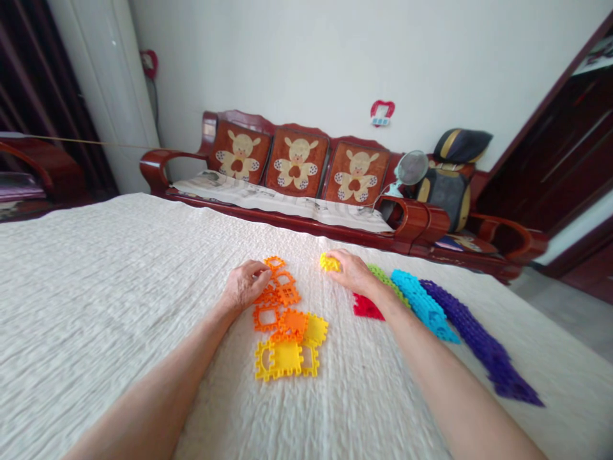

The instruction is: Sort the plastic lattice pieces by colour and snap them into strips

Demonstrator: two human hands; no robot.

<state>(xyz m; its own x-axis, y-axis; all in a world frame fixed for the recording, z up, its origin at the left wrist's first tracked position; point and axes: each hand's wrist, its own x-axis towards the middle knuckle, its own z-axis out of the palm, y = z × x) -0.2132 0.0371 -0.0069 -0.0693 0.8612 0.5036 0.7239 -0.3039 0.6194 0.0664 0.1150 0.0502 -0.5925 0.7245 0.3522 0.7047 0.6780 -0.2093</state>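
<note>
Our left hand [246, 285] is curled, its fingertips at the edge of an orange lattice piece [283, 278], though we cannot tell whether it grips the piece or only rests there. Our right hand [355, 271] is closed at the fingertips on a small yellow piece [329, 262], which sits at its 9 o'clock end.

Between the hands and toward 6 o'clock lies a loose heap of orange and yellow plastic puzzle pieces [287, 332] with toothed edges, some open frames, some solid squares. A solid yellow square [286, 358] lies at the near end of the heap. With teeth like these, neighbouring pieces can catch on each other, so lifting one by its edge and clear of the heap should disturb the others least.

From the right hand, a red piece [366, 307] lies at 5 o'clock, just below the palm. A green strip [389, 285], a blue strip [422, 306] and a long purple strip [483, 342] run side by side toward 4 o'clock, all on a white bedspread [96, 306]. Beyond the bed at 12 o'clock stands a dark red wooden sofa [158, 163] with bear-patterned cushions [297, 163], and a small fan [412, 167] sits at its right end.
</note>
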